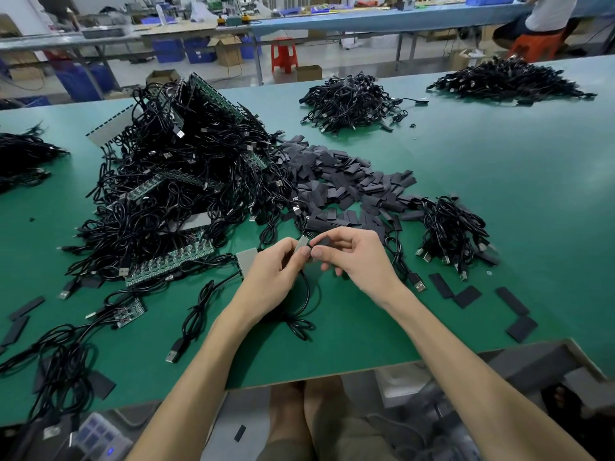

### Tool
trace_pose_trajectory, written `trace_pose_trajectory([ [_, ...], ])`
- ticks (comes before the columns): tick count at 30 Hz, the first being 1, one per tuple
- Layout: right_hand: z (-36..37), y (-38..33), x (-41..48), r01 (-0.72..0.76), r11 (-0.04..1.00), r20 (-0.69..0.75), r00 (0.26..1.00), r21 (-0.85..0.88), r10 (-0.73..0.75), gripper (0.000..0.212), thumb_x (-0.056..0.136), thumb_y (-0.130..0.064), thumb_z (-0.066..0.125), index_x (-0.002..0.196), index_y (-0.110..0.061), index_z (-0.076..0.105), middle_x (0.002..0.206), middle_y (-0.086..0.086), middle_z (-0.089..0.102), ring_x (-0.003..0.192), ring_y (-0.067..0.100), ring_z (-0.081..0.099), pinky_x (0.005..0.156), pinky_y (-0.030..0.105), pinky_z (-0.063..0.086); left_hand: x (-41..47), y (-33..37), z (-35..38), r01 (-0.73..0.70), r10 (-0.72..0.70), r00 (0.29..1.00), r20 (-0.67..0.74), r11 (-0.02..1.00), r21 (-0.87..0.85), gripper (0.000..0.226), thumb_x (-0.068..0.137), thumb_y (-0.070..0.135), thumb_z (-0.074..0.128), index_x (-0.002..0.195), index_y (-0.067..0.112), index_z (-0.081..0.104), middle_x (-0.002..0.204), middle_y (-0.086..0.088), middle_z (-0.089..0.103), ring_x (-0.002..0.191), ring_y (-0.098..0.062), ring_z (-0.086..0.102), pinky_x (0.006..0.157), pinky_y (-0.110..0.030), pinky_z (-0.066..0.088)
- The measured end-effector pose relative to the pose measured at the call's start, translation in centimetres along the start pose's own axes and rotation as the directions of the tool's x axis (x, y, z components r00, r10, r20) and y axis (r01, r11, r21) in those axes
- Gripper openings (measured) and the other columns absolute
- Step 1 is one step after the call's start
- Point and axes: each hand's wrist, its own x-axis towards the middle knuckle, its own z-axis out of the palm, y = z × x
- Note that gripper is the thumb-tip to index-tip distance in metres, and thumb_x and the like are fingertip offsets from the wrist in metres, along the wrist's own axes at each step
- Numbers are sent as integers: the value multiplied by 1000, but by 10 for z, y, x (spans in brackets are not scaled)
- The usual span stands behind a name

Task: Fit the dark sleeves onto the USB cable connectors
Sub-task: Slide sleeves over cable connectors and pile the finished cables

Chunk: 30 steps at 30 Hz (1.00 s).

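The left hand (276, 271) is curled, thumb and fingers pinching a pale flat piece (302, 244) at the end of a black cable (307, 294). The cable drops under the palm and coils on the green table (499, 168) just below the wrists. The right hand (352, 257) meets it fingertip to fingertip. Its thumb and forefinger pinch 1 dark sleeve (322, 241) right against that piece; whether the sleeve is already on it cannot be told.

Just beyond the right hand's knuckles lies the sleeve pile (346, 181), loose on the table. Beyond and to the left of the left hand rises a big cable heap (173, 181), tangled with green circuit boards. To the right of the right hand sits a small cable bundle (452, 227). Nearer the wrist lie a USB plug (420, 285) and some loose sleeves (467, 296). Far past both hands are 2 more cable piles (349, 101).

Below the table edge, by the left elbow, is a clear compartment box (100, 434); its contents cannot be told. Under the far benches stand blue crates (168, 49) and an open cardboard box (229, 49), their contents hidden.
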Motion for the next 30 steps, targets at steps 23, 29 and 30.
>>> trace_pose_trajectory([
  [23, -4, 6, 5, 45, 997, -129, 991, 64, -37, 3, 92, -7, 72, 94, -9, 75, 75, 7, 77, 62, 13, 69, 50, 21, 47, 3, -2, 2, -9, 11, 996, 94, 1000, -20, 33, 110, 11, 41, 97, 16, 71, 58, 10, 47, 52, -3, 38, 55, -19, 30],
  [29, -4, 4, 3, 46, 998, -112, 993, 50, -40, 5, 92, -4, 73, 94, -8, 75, 74, 8, 76, 60, 14, 68, 50, 22, 46, 2, -1, 1, -12, 13, 995, 102, 1000, -16, 33, 110, 10, 41, 100, 12, 72, 59, 8, 46, 51, -4, 36, 54, -20, 29],
  [30, -4, 4, 3, 50, 998, -110, 993, 43, -45, 5, 91, -4, 73, 94, -8, 75, 74, 8, 76, 60, 14, 68, 50, 22, 46, 2, -1, 1, -12, 13, 994, 106, 1000, -15, 33, 110, 10, 41, 100, 12, 73, 60, 7, 46, 52, -4, 36, 54, -21, 29],
])
